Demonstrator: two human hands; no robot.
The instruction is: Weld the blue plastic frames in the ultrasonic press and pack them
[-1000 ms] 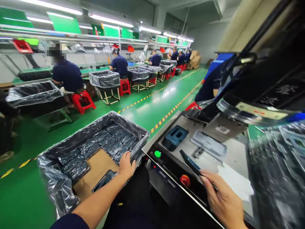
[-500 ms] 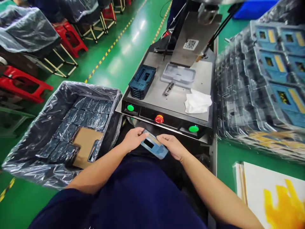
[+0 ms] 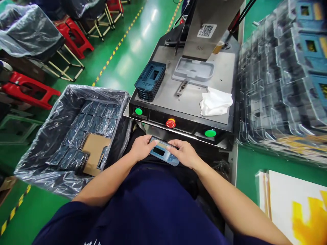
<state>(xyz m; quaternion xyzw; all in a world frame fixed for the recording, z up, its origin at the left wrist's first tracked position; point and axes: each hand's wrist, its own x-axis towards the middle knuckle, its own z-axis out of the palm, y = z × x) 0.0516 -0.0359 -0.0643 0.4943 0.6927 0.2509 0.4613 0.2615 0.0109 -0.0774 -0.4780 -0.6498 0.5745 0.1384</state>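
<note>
Between both hands I hold a blue-grey plastic panel (image 3: 167,157) with a dark rectangular window, tilted in front of my body. My left hand (image 3: 141,147) grips its left end, thumb on the upper face. My right hand (image 3: 186,152) is closed on the right end, with its thumb also on top; the fingers underneath are hidden. Just beyond stands a press machine (image 3: 194,102) with a pale plastic fixture (image 3: 193,73) on its metal plate. A stack of dark blue panels (image 3: 150,81) sits at the plate's left side.
A plastic-lined bin (image 3: 46,136) on the left holds wrapped panels, cardboard and one loose panel (image 3: 101,158). Green buttons and a red stop button (image 3: 170,123) line the machine's front. White cloth (image 3: 216,102) lies on the plate. Stacked clear trays (image 3: 265,92) rise at right, near white sheets (image 3: 293,194).
The panel in my hands has turned to lie more level, and my right thumb has shifted inward over it. My view has moved slightly.
</note>
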